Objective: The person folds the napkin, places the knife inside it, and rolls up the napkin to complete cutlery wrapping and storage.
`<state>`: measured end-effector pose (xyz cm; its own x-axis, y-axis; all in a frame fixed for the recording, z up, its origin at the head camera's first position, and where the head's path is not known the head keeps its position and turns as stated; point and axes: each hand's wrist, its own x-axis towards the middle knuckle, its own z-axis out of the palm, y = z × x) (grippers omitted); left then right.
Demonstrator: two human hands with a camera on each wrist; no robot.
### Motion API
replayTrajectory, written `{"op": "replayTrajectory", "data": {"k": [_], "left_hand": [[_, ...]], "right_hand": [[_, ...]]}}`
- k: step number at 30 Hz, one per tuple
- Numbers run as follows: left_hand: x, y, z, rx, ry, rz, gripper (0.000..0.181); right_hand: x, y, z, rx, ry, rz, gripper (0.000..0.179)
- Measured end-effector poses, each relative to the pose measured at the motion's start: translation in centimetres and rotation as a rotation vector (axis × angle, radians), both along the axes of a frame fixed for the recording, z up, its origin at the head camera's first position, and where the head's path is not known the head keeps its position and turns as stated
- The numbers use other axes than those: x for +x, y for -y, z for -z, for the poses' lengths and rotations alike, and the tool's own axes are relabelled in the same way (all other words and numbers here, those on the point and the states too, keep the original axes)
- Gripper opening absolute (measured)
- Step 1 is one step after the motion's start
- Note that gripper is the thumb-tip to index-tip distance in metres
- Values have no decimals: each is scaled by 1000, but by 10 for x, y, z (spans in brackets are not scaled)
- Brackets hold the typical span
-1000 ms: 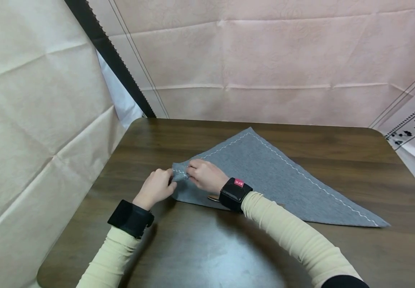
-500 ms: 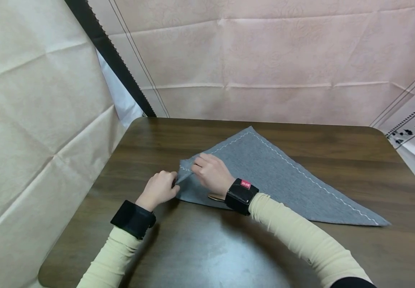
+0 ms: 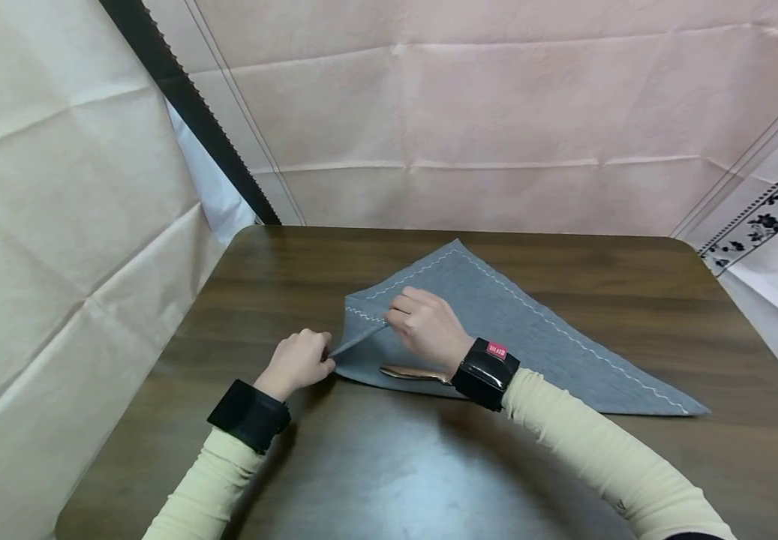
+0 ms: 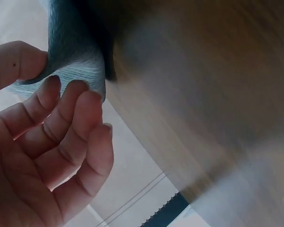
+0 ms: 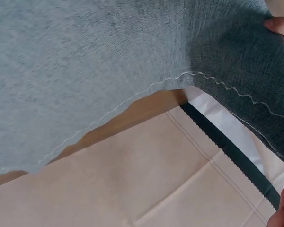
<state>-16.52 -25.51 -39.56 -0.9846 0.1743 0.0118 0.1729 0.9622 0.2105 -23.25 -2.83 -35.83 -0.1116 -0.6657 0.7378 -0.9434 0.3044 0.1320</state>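
Note:
A grey-blue cloth (image 3: 510, 337) with wavy white edge stitching lies on the table, folded into a broad triangle. At its left end my left hand (image 3: 299, 361) pinches the cloth's edge. My right hand (image 3: 425, 326) pinches a part of the cloth farther right, and a raised fold runs between both hands. In the left wrist view, the thumb and forefinger of my left hand (image 4: 52, 137) hold the curled cloth (image 4: 78, 52). In the right wrist view the lifted cloth (image 5: 94, 71) fills the upper part. A copper-coloured cutlery handle (image 3: 416, 373) lies on the cloth, partly hidden beneath my right wrist.
The brown wooden table (image 3: 375, 465) has rounded far corners. Pale creased sheeting (image 3: 497, 112) hangs behind it and at the left, with a black strip (image 3: 193, 109) between. A floral-patterned band (image 3: 763, 225) shows at the right.
My right hand has moved to the right, drawing the left end of the cloth over into a fold. More of the cutlery handle shows. My left hand keeps its pinch with little movement.

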Motion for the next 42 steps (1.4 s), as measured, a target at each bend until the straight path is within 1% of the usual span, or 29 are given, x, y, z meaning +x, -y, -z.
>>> {"op": "replayTrajectory", "data": {"k": [7, 13, 18, 21, 27, 32, 33, 37, 42], "left_hand": [[0, -10, 3, -5, 17, 35, 20], [-1, -19, 2, 2, 7, 69, 24], [-2, -28, 2, 1, -13, 118, 25], [-4, -34, 3, 3, -8, 144, 26], [-5, -44, 8, -16, 10, 152, 25], [-6, -50, 13, -24, 12, 174, 24], [-6, -51, 13, -21, 17, 179, 24], [-7, -57, 14, -15, 41, 191, 24], [-9, -62, 18, -10, 51, 209, 24]], "right_hand": [[0, -24, -2, -23, 21, -5, 8], [-1, -44, -2, -44, 21, -2, 8], [-1, -60, 1, -63, 24, 4, 13], [0, -70, 2, -62, 35, 20, 16], [-1, -86, 5, -64, 44, 41, 8], [1, -99, 5, -82, 36, 48, 17], [1, -102, 5, -80, 36, 56, 22], [2, -116, 8, -73, 47, 87, 21], [3, -135, 14, -54, 67, 115, 19]]}}
